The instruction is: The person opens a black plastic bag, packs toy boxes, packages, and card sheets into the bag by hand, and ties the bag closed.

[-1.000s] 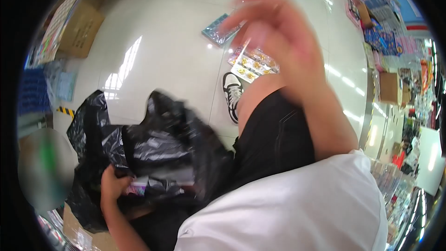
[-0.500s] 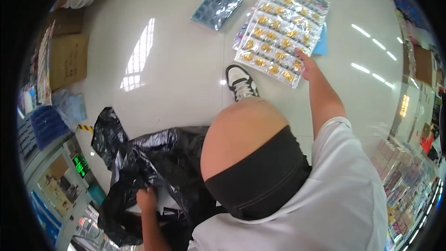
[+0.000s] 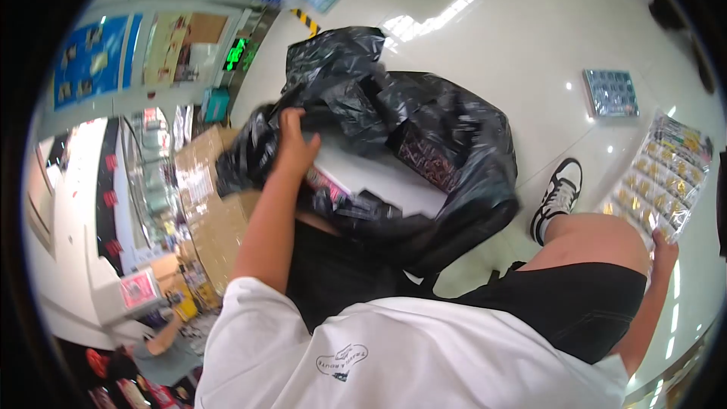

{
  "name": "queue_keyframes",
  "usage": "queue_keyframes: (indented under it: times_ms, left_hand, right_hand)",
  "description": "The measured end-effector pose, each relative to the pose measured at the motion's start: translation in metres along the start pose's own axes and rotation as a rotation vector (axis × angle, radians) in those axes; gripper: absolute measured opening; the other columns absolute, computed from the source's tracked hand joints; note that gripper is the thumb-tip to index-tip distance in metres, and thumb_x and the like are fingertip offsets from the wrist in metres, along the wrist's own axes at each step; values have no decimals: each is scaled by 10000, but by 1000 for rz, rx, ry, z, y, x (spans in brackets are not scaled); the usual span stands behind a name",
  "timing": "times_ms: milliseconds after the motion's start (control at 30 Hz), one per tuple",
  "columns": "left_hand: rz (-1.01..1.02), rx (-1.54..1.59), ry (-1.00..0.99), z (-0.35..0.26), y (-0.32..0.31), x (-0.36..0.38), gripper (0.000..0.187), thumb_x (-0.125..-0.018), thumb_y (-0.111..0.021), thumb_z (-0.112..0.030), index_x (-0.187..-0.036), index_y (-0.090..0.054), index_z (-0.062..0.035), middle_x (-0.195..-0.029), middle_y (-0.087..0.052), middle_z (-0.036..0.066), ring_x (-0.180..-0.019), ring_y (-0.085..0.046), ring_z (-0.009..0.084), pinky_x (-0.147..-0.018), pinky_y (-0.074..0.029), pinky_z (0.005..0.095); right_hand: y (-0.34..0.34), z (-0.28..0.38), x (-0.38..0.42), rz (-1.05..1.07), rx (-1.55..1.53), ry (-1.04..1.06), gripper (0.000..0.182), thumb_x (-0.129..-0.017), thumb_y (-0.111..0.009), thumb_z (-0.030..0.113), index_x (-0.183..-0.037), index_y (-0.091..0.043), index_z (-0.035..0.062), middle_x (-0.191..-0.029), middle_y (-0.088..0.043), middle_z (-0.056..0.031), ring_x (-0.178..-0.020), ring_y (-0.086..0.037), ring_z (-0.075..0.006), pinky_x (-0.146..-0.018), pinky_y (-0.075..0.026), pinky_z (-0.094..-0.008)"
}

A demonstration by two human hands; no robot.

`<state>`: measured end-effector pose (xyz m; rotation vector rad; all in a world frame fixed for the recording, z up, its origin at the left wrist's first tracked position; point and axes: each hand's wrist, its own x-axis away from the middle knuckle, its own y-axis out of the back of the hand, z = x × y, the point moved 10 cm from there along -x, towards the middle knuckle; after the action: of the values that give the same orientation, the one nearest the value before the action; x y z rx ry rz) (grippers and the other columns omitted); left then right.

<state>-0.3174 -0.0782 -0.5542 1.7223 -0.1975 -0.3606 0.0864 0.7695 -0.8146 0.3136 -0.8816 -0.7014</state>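
A large black plastic bag (image 3: 473, 129) lies gaping on the floor in front of me. Inside it show a white flat surface (image 3: 386, 185), a dark patterned box (image 3: 425, 157) and a pink-edged item (image 3: 327, 182). My left hand (image 3: 297, 148) is at the bag's left rim, thumb apart from the fingers, slightly blurred. Far right, my right hand (image 3: 663, 246) grips the near edge of a plastic-wrapped sheet (image 3: 663, 174) with rows of small gold-coloured pieces. My knee partly hides that sheet.
A flat blue-grey plastic pack (image 3: 610, 93) rests on the floor beyond my shoe (image 3: 560, 195). Cardboard boxes (image 3: 208, 204) stand left of the bag. A person in grey (image 3: 163, 356) is at the lower left. Yellow-black tape (image 3: 306, 21) marks the floor near a doorway.
The view has swung left toward the bag, whose opening now shows more. My left hand has loosened from a fist to spread thumb and fingers. My right hand still holds the sheet.
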Motion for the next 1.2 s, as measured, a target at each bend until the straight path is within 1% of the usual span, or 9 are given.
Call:
queue_keyframes:
  times_ms: [67,200,433,567,700,767,933,1100,1200]
  left_hand:
    - [222,-134,425,36,12,5,897,-686,-810,-227,-1466,-386,-103,-1506,-414,195,-1362,-439,391,-1100,-395,412]
    - [350,-374,619,46,21,7,1116,-596,-859,-290,-1554,-290,-218,-1561,-381,137,-1405,-399,356,-1126,-351,525]
    - [636,-248,515,52,-13,40,1226,-523,-911,-283,-1568,-272,-219,-1529,-398,111,-1430,-355,343,-1141,-364,506]
    - [728,-45,487,67,-20,53,1200,-538,-927,-311,-1554,-311,-142,-1506,-455,152,-1359,-464,346,-1101,-421,457]
    - [926,11,503,85,-24,65,998,-626,-885,-346,-1483,-443,-87,-1447,-530,177,-1292,-541,336,-1059,-451,413]
    - [750,25,377,98,-24,59,700,-784,-731,-411,-1377,-566,-78,-1380,-585,185,-1245,-579,312,-1016,-469,405]
    - [601,53,516,109,10,59,389,-910,-593,-305,-1263,-674,-163,-1284,-652,149,-1163,-627,327,-944,-515,405]
    - [249,217,327,125,31,40,444,-885,-618,-444,-1178,-706,-121,-1216,-666,200,-1085,-645,374,-918,-525,445]
    - [-74,417,786,196,32,38,452,-907,-618,-415,-1060,-712,0,-1092,-710,219,-975,-689,361,-822,-544,404]
  right_hand:
    - [25,71,22,9,331,351,641,-848,-760,262,-1331,-545,-100,-1307,-616,-187,-1173,-585,-280,-1009,-443,-360]
    - [48,261,174,-352,670,741,585,-830,-766,226,-1282,-577,-92,-1199,-668,-196,-1098,-623,-277,-969,-470,-355]
    - [35,402,301,-139,-222,989,353,-939,-679,184,-1161,-655,-90,-1138,-677,-123,-1053,-624,-174,-940,-482,-328]
    - [-130,453,349,279,-444,941,402,-890,-752,134,-1235,-612,-20,-1167,-665,-111,-1067,-642,-192,-954,-506,-361]
    - [-317,435,464,575,-108,925,303,-829,-807,87,-1097,-680,29,-946,-695,-52,-835,-643,-122,-714,-539,-280]
    - [-364,404,469,551,385,918,282,-852,-797,157,-1066,-690,7,-862,-699,-30,-790,-627,-109,-680,-511,-281]
    - [-384,369,449,699,425,882,312,-853,-784,141,-1107,-686,-11,-951,-724,-56,-835,-642,-135,-754,-522,-315]
    - [-364,354,422,750,524,718,325,-839,-791,127,-1112,-688,-17,-977,-727,-67,-867,-652,-150,-775,-529,-327]
    - [-351,339,408,765,509,702,348,-829,-797,125,-1124,-682,-21,-998,-726,-68,-891,-648,-144,-789,-529,-336]
